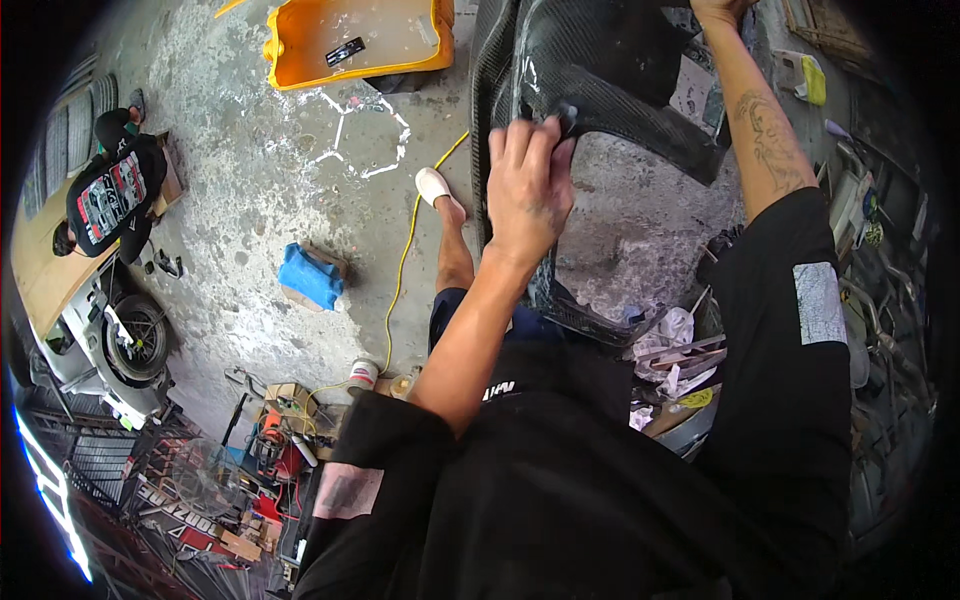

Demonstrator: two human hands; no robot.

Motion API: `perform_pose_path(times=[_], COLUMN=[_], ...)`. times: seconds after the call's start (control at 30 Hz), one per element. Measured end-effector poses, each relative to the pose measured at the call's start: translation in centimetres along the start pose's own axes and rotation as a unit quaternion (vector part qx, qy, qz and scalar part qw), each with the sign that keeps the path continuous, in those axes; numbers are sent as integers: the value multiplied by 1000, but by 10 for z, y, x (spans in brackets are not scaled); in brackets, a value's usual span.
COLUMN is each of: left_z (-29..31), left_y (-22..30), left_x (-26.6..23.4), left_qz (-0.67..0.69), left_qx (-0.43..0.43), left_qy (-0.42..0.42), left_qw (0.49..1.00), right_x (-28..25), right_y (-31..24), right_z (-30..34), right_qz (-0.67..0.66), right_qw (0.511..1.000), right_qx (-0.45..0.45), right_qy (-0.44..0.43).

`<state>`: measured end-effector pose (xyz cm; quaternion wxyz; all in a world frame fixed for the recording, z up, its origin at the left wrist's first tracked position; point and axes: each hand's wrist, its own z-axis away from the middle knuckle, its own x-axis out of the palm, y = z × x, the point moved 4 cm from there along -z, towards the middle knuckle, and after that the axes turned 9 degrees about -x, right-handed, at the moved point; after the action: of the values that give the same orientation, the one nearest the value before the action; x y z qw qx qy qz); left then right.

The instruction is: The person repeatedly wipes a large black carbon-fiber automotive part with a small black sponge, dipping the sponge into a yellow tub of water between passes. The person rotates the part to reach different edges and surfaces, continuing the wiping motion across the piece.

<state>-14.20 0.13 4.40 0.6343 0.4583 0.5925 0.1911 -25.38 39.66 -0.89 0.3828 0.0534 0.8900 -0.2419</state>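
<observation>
A large black carbon-fibre panel [610, 60] with a woven surface and a wide cut-out stands in front of me, running off the top edge. My left hand [530, 180] is closed at the panel's inner edge, fingertips bent and pressed together. Something small and dark shows by the fingertips, too unclear to name. At the upper right, my right hand [722, 10] is by the far part of the panel, mostly cut off by the frame, its fingers hidden.
A yellow tub [440, 62] of cloudy water, a black object inside, stands on the stained floor. A blue cloth-covered block [311, 276] and a yellow cord [402, 270] lie left. Another person [115, 195] crouches far left near a motorcycle [130, 340]. Scraps and tools clutter both sides.
</observation>
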Motion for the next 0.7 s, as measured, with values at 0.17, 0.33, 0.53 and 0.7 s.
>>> perform_pose_path(times=[0.17,0.33,0.53,0.7], left_z=[21,26,-9,36], left_y=[-7,-4,3,-3], left_x=[-6,-2,7,-1], left_qz=[0,-1,-15,-9], left_qx=[-24,-16,2,-37], left_qy=[-6,15,20,-31], left_qw=[1000,1000,1000,999], right_x=[0,3,2,-6], right_y=[-15,3,-7,-2], right_z=[2,6,3,-3], right_qz=[32,56,51,30], right_qw=[999,997,999,999], right_qx=[22,33,-9,10], right_qy=[3,-32,-6,15])
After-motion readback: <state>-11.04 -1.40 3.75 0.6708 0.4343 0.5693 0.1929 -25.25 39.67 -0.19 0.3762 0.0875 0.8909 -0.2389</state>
